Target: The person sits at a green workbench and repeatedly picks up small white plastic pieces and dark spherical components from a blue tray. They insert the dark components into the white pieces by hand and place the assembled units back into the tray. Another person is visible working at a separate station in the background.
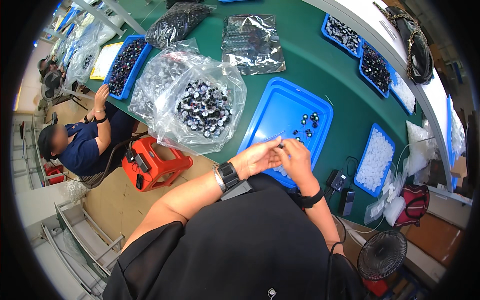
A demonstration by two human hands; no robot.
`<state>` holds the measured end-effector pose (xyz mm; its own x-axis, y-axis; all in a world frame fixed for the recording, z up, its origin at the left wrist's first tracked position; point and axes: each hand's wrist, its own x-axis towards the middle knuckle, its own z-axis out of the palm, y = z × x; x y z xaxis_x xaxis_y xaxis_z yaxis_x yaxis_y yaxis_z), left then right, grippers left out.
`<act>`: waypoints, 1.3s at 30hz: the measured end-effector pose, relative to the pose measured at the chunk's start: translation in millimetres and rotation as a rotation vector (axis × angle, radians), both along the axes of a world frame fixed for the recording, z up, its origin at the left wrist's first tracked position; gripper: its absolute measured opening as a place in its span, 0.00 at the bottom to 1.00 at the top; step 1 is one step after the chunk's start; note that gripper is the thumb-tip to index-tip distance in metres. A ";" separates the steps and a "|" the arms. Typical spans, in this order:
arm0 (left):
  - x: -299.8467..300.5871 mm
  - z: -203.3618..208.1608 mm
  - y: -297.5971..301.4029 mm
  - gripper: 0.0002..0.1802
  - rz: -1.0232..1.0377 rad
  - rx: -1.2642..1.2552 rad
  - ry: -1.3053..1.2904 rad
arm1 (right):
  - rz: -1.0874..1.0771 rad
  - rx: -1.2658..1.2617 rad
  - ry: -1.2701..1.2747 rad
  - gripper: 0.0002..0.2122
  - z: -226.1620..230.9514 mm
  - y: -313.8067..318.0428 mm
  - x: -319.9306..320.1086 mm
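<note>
My left hand (pixel 256 159) and my right hand (pixel 297 164) meet over the near part of a large blue tray (pixel 265 107). The fingertips of both are pinched together around a small dark part (pixel 281 146), mostly hidden by the fingers. A thin wire (pixel 272 136) sticks out beside the left fingertips. In the tray, just beyond my right hand, lie several small round black parts (pixel 306 126) with thin leads. Some small white pieces (pixel 281 171) show at the tray's near end, partly covered by my hands.
An open clear bag (pixel 205 107) of black-and-white round parts stands left of the tray. Flat dark packs (pixel 253 42) lie beyond. At right are a blue tray of white pieces (pixel 374 159) and power adapters (pixel 337 181). A person (pixel 82 145) sits at left near a red stool (pixel 150 165).
</note>
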<state>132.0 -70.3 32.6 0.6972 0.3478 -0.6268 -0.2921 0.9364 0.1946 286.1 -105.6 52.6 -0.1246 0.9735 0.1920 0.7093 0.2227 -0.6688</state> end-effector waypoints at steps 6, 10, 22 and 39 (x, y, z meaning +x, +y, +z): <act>-15.9 -39.5 -11.4 0.15 0.007 -0.209 0.141 | 0.115 -0.260 0.009 0.13 -39.8 -13.0 -10.7; -55.2 -74.7 10.6 0.16 0.242 -0.177 0.119 | -0.010 -0.449 0.035 0.17 -47.7 -11.9 -5.9; -34.4 -49.9 32.3 0.12 -0.034 0.552 0.507 | -0.371 -0.301 -0.325 0.10 -119.2 -1.7 74.8; 40.6 -125.8 -1.7 0.10 -0.646 1.144 0.895 | -0.429 -0.493 0.817 0.05 -56.2 -2.8 64.4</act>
<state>172.6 -72.0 -93.2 0.4733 0.7076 -0.5247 0.6700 0.0975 0.7359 350.5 -108.4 -3.6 0.2390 0.8984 -0.3684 -0.0448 -0.3688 -0.9284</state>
